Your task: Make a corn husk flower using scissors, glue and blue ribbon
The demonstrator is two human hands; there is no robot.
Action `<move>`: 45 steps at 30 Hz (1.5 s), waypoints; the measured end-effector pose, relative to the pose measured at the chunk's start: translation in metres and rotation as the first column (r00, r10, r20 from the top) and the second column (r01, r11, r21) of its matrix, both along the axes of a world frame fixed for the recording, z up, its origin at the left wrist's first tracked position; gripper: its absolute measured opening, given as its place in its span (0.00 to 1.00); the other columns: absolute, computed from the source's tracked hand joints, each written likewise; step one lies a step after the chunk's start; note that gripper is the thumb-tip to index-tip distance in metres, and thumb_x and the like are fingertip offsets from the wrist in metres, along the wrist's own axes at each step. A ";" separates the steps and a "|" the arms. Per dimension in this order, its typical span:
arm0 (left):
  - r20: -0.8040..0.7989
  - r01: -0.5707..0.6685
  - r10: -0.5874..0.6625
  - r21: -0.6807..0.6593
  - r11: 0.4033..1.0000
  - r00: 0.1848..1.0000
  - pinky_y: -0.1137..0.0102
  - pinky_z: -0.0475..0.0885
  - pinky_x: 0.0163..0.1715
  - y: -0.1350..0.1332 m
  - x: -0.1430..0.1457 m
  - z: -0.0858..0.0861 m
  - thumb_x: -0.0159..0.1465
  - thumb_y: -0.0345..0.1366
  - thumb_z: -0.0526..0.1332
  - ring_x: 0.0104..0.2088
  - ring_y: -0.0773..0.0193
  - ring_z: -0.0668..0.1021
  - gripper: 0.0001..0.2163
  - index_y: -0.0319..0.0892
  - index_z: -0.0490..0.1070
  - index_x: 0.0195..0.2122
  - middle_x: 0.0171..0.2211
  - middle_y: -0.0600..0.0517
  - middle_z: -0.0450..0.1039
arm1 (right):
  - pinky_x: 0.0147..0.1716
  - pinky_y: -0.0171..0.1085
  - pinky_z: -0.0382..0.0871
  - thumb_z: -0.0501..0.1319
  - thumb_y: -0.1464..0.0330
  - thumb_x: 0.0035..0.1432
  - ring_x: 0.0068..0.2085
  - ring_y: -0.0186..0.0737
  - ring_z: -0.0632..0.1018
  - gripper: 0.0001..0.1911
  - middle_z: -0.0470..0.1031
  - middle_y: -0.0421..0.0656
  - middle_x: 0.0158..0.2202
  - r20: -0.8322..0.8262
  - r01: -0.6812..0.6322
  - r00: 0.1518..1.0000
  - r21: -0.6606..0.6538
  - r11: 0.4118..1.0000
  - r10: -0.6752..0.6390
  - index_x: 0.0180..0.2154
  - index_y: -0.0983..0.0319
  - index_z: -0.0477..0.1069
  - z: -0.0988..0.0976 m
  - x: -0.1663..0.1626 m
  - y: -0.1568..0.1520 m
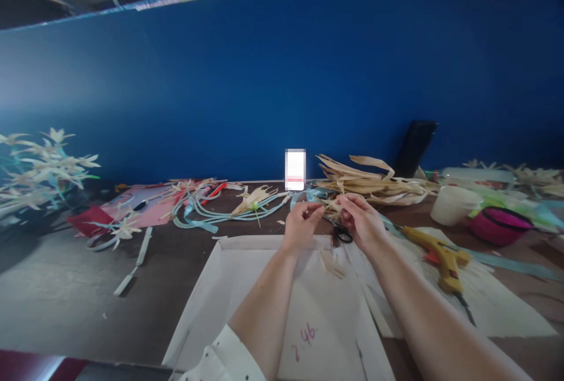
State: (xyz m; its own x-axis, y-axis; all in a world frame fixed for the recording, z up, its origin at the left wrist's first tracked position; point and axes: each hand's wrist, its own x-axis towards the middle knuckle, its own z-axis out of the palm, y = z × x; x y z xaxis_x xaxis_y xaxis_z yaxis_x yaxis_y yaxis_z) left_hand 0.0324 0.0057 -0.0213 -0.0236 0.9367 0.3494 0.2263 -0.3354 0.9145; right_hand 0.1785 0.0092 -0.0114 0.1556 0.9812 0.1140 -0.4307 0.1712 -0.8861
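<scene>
Above the far edge of a shallow white box lid [264, 269], my left hand [303, 225] and my right hand [362, 223] are close together, fingers pinched. A small pale strip of dried corn husk [333, 205] stretches between their fingertips, partly covered by the fingers. Just behind and below the hands lie scissors [342, 234], with a black handle loop showing. A few thin husk pieces [331, 264] rest inside the lid, which bears pink handwriting. A heap of dried corn husks [374, 187] lies beyond my right hand.
On the right are a yellow glue gun [445, 257] on paper, a white cup [456, 204] and a pink container [500, 225]. Pale blue tubing [229, 213], a husk flower [253, 200] and a red piece [90, 219] lie left. Husk flowers [53, 163] stand far left before a blue partition [247, 93].
</scene>
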 end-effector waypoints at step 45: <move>0.045 0.112 -0.107 -0.129 0.985 0.993 0.72 0.58 0.25 -0.002 -0.004 0.004 0.58 0.46 0.57 0.23 0.68 0.65 0.15 0.40 0.74 0.26 0.20 0.54 0.65 | 0.12 0.27 0.45 0.66 0.61 0.44 0.17 0.25 0.60 0.13 0.76 0.43 0.28 0.056 -0.102 0.993 -0.079 0.992 0.106 0.24 0.62 0.67 -0.002 0.002 -0.001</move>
